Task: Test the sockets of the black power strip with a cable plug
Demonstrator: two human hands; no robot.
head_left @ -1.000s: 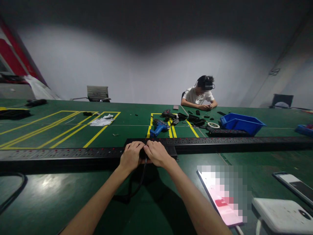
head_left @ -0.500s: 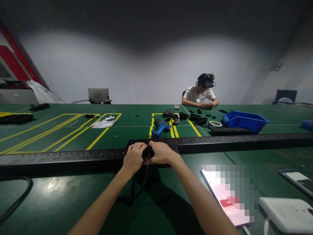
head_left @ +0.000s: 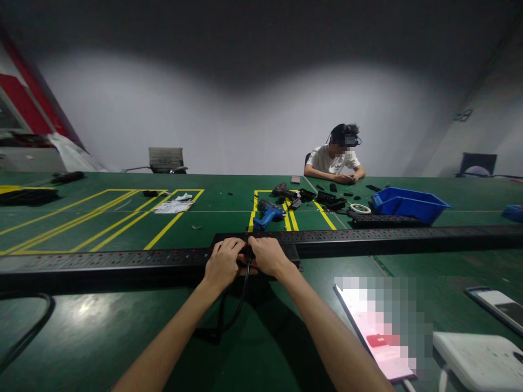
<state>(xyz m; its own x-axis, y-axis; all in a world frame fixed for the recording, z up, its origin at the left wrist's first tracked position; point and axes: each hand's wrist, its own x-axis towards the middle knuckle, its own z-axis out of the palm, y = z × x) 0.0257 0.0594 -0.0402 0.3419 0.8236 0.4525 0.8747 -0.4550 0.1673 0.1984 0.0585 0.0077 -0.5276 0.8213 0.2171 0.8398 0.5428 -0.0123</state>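
Note:
A long black power strip [head_left: 370, 237] with rows of sockets and small red marks lies across the table, a wider black section at its middle. Over that section my left hand [head_left: 223, 264] is closed, its curled fingers on the strip's top and its thumb near the cable. My right hand [head_left: 267, 255] is closed beside it, fingers bent around the dark plug end of a black cable [head_left: 245, 291]. Most of the plug is hidden between the two hands. The cable hangs down and loops on the table below.
Beyond the strip lie a blue power drill [head_left: 267, 213], a darker drill [head_left: 283, 191], a tape roll [head_left: 360, 208] and a blue bin [head_left: 411, 205]. White papers [head_left: 174, 205] lie left. A phone [head_left: 496, 305] and white device [head_left: 478, 356] sit near right. A person [head_left: 335, 158] sits opposite.
My right hand has shifted slightly left and closer around the plug, so less of the plug shows. My left hand stays almost where it was.

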